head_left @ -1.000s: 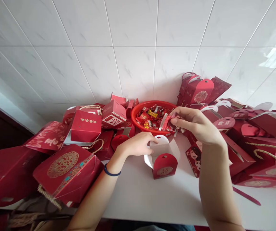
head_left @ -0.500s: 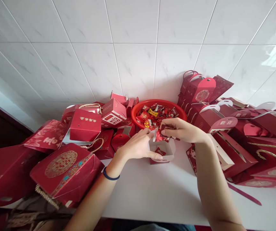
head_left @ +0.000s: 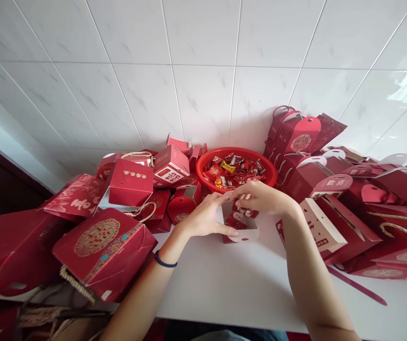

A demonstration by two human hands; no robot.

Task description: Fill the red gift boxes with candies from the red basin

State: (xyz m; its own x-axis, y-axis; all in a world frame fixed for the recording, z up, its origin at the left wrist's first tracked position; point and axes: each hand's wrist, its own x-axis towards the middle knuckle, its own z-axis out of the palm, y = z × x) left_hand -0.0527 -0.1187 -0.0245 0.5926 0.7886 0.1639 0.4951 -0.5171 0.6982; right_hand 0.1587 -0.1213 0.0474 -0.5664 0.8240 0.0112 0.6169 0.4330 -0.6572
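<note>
The small box (head_left: 243,230) stands open near the middle of the white bench (head_left: 224,289), well back from its near edge. The left hand (head_left: 203,219) grips the box's left wall, thumb along its front. The right hand (head_left: 265,200) hangs over the box's mouth, fingertips (head_left: 239,204) drawn narrow just above the wrapped sweets (head_left: 238,219) inside; whether they pinch one I cannot tell. A red bowl (head_left: 203,165) sits at the far edge, and red gift boxes (head_left: 104,246) crowd both ends.
</note>
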